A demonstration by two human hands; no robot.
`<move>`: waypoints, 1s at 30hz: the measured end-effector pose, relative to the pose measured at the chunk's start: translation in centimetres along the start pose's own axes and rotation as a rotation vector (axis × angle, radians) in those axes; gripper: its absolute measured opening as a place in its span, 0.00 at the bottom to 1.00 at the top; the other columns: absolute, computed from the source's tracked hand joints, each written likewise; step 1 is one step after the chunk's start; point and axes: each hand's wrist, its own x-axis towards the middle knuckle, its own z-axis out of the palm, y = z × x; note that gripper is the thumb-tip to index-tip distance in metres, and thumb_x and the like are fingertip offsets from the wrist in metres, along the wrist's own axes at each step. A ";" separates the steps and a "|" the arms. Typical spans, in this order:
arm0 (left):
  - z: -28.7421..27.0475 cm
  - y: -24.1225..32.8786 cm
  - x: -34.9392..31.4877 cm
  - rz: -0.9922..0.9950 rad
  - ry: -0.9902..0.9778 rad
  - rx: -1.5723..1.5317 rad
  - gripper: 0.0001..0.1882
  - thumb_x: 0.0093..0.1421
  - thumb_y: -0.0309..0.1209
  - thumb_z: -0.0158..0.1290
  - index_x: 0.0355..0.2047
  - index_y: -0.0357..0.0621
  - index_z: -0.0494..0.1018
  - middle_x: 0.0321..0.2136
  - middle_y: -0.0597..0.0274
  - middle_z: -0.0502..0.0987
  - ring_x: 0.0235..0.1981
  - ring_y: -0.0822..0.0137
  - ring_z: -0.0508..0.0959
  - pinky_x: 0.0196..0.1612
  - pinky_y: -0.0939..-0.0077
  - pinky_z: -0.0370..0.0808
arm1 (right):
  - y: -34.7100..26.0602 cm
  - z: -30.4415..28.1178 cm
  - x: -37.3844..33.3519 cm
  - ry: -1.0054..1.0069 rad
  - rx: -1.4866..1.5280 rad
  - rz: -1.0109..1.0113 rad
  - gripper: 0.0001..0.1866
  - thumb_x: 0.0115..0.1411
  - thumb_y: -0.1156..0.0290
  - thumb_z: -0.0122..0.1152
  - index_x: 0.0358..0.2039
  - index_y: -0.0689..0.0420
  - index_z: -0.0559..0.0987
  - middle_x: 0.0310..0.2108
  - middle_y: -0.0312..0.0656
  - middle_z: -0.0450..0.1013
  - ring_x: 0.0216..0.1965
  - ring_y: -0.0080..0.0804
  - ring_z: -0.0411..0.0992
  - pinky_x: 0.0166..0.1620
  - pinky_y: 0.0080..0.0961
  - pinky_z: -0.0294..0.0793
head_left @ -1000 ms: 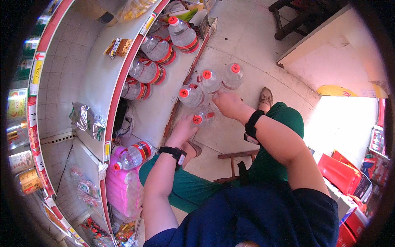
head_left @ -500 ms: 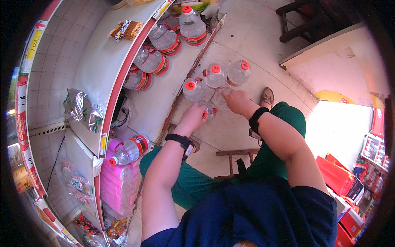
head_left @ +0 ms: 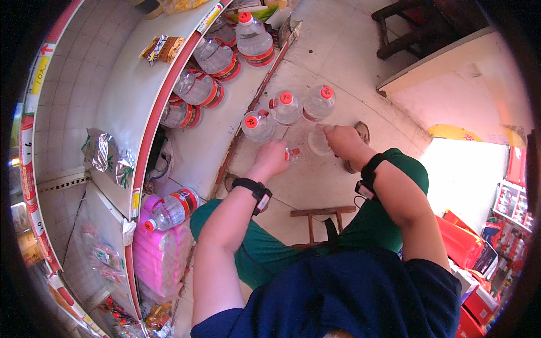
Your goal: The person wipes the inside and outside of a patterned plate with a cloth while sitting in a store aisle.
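Observation:
My left hand (head_left: 271, 158) is closed, and a small red-and-white piece (head_left: 292, 154) shows just past its fingers. Most of what it holds is hidden. To its right, my right hand (head_left: 346, 142) has its fingers closed at the edge of a clear, rounded plastic container (head_left: 319, 141), whose full shape I cannot make out. Just beyond my hands, three large clear bottles with red caps stand on the floor: a left one (head_left: 258, 125), a middle one (head_left: 286, 107) and a right one (head_left: 319, 103).
Several red-labelled bottles (head_left: 216, 58) stand on the low shelf at the left. Another bottle (head_left: 173, 208) lies on a pink wrapped pack (head_left: 160, 248). A wooden stool (head_left: 323, 213) is between my legs. A pale panel (head_left: 451, 84) and dark wooden furniture (head_left: 394, 34) stand at the right.
My hands have moved apart: the right one went to the right with the clear container, the left stays near the red-and-white piece. The view has shifted slightly.

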 end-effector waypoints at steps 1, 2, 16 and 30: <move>0.3 0.3 0.3 0.023 0.024 -0.014 0.13 0.49 0.28 0.55 0.36 0.38 0.73 0.38 0.44 0.76 0.42 0.46 0.77 0.45 0.54 0.74 | 0.7 0.2 -0.4 0.003 0.004 -0.004 0.08 0.53 0.78 0.54 0.35 0.58 0.75 0.27 0.49 0.76 0.31 0.48 0.78 0.30 0.41 0.77; 0.4 0.9 0.6 0.020 0.023 -0.008 0.13 0.49 0.28 0.55 0.36 0.38 0.73 0.38 0.44 0.76 0.42 0.46 0.77 0.45 0.54 0.74 | 1.6 0.5 -1.0 0.055 -0.093 -0.019 0.08 0.53 0.78 0.54 0.35 0.58 0.75 0.27 0.49 0.76 0.31 0.47 0.78 0.30 0.40 0.77; -2.6 2.7 2.1 0.062 0.162 -0.207 0.24 0.55 0.38 0.57 0.51 0.43 0.71 0.42 0.46 0.76 0.45 0.48 0.77 0.47 0.60 0.74 | 1.6 -4.1 -4.5 0.176 -0.133 0.037 0.10 0.53 0.75 0.57 0.37 0.58 0.75 0.36 0.50 0.74 0.36 0.45 0.77 0.33 0.37 0.78; -13.8 -20.3 -3.1 -0.526 0.865 0.250 0.38 0.56 0.41 0.58 0.59 0.28 0.59 0.58 0.31 0.62 0.61 0.40 0.62 0.64 0.59 0.58 | -0.2 -5.4 -3.5 0.145 0.127 -0.122 0.12 0.47 0.79 0.59 0.35 0.61 0.74 0.34 0.47 0.73 0.33 0.46 0.77 0.33 0.38 0.78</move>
